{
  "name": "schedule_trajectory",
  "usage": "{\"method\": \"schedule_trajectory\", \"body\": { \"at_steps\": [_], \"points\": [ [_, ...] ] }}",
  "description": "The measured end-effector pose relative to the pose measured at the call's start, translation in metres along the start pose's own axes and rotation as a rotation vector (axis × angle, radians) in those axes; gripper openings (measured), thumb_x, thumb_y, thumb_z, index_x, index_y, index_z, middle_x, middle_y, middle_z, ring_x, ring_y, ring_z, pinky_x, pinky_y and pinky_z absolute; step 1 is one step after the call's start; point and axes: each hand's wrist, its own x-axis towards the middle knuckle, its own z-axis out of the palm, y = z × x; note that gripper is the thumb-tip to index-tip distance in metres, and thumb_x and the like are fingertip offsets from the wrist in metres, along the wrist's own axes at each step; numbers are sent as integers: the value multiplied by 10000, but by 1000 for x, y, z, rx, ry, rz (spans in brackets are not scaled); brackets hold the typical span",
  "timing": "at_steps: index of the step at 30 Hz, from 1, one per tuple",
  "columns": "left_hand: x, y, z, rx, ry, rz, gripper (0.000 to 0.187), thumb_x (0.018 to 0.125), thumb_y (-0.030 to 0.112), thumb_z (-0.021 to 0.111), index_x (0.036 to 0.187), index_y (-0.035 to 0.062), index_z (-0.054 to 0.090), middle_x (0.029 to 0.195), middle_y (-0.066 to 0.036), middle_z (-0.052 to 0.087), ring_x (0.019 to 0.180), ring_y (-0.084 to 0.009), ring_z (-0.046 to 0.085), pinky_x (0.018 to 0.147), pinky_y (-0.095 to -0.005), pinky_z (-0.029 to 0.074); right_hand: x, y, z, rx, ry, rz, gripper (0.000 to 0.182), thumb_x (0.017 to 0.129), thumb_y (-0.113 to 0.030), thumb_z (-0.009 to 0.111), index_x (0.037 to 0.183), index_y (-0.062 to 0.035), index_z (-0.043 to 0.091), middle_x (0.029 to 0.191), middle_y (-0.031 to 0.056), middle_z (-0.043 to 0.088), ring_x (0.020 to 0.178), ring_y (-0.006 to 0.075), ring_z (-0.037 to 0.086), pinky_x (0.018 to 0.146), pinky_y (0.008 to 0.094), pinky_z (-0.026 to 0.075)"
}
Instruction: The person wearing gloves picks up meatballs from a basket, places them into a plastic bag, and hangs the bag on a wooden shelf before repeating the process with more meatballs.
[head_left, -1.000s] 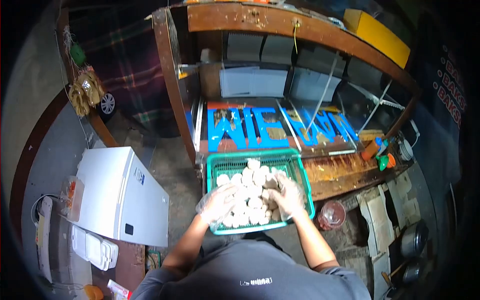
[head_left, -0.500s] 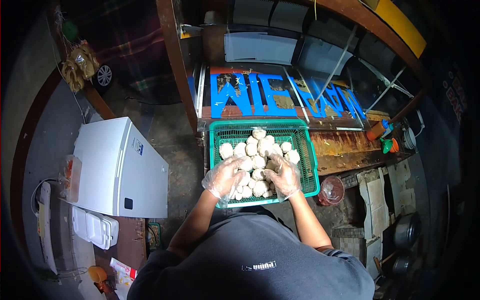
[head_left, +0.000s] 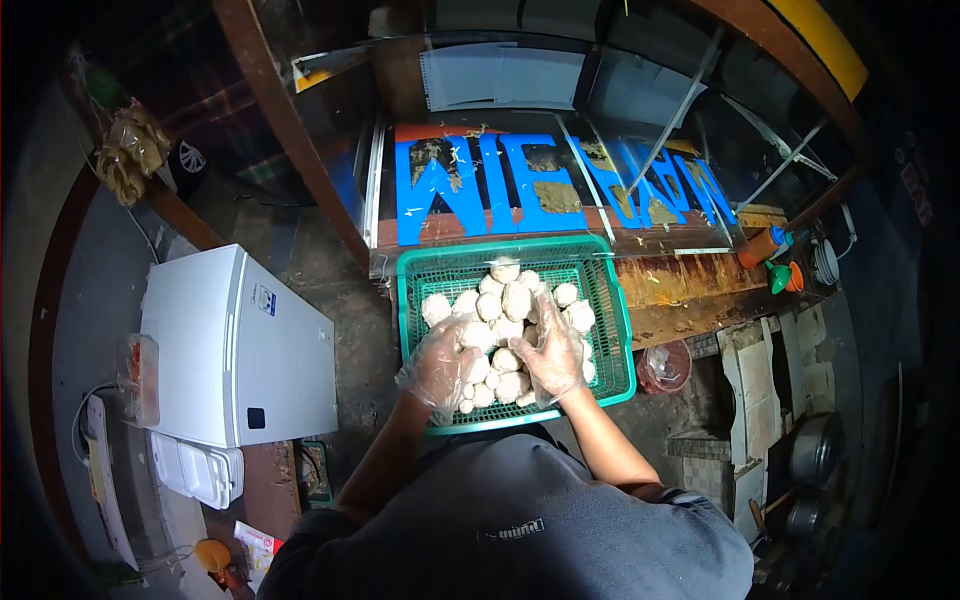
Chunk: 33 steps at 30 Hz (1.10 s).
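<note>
A green plastic basket (head_left: 622,345) holds several pale, rough round balls (head_left: 517,300) of different sizes, heaped in its middle. Both hands wear clear plastic gloves. At the left side of the heap, my left hand (head_left: 442,365) rests against the balls with its fingers apart and curved. My right hand (head_left: 553,360) lies over the right part of the heap, thumb and fingers spread, touching balls. Some balls are hidden beneath the hands. Neither hand lifts a ball clear of the pile.
A white fridge (head_left: 225,345) stands at left, with white foam boxes (head_left: 197,470) below it. Behind the basket is a glass case with blue lettering (head_left: 480,185). A wooden counter (head_left: 680,290) and a reddish bucket (head_left: 665,367) are at right; pots (head_left: 817,447) sit farther right.
The camera view has shifted and tilted slightly. Both hands have moved a little over the heap, the right hand's fingers reaching farther up among the balls.
</note>
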Motion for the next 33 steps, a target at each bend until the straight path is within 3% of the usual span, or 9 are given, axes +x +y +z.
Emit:
{"method": "schedule_trajectory", "body": {
  "at_steps": [8, 10, 16, 18, 22, 24, 33],
  "points": [
    [12, -4, 2, 62, -61, -38, 506, 822, 125, 712, 1293, -10, 583, 1274, -211, 599, 1191, -346, 575, 1025, -400, 449, 18, 14, 11, 25, -37, -14, 866, 749, -262, 787, 1441, 58, 377, 1340, 278, 541, 1215, 411, 553, 1020, 438, 453],
    [17, 7, -1, -38, -37, 3, 479, 826, 120, 711, 1272, -12, 598, 1256, -210, 614, 1164, -347, 595, 1003, -406, 467, 23, 16, 13, 74, -53, -5, 867, 748, -265, 787, 1441, 57, 377, 1333, 279, 545, 1209, 413, 556, 1016, 439, 455],
    [46, 24, -1, 40, -46, 152, 430, 831, 116, 714, 1240, 14, 627, 1248, -205, 623, 1112, -358, 621, 945, -418, 501, 33, 16, 16, 16, -184, 139, 864, 737, -271, 795, 1430, 58, 397, 1297, 284, 569, 1180, 414, 578, 1008, 429, 464],
    [53, 20, 7, 87, -29, 181, 436, 846, 175, 704, 1256, 46, 629, 1259, -192, 623, 1114, -363, 617, 936, -421, 503, 33, 26, 26, -46, -97, 75, 875, 729, -285, 808, 1450, 6, 408, 1124, 258, 667, 1021, 389, 668, 870, 417, 534],
    [66, 17, 14, 279, -76, 107, 432, 870, 237, 661, 1273, 86, 633, 1272, -159, 627, 1102, -359, 625, 927, -421, 507, 37, 27, 30, 10, 44, -28, 875, 717, -299, 813, 1445, -11, 424, 1120, 244, 673, 1010, 390, 671, 867, 420, 535],
    [70, 16, 15, 328, -88, 107, 427, 873, 245, 649, 1274, 98, 636, 1270, -147, 633, 1092, -356, 630, 921, -420, 509, 37, 17, 20, 22, -126, 149, 811, 747, -273, 784, 1424, 8, 435, 1272, 269, 595, 1165, 414, 587, 1001, 443, 467],
    [98, 2, 9, 369, -216, 135, 390, 882, 152, 603, 1265, 204, 661, 1158, -84, 698, 980, -303, 677, 835, -394, 541, 33, 36, 29, 25, -49, 74, 723, 739, -260, 744, 1381, -40, 497, 1264, 235, 609, 1152, 399, 596, 983, 441, 476]
  ]
}}
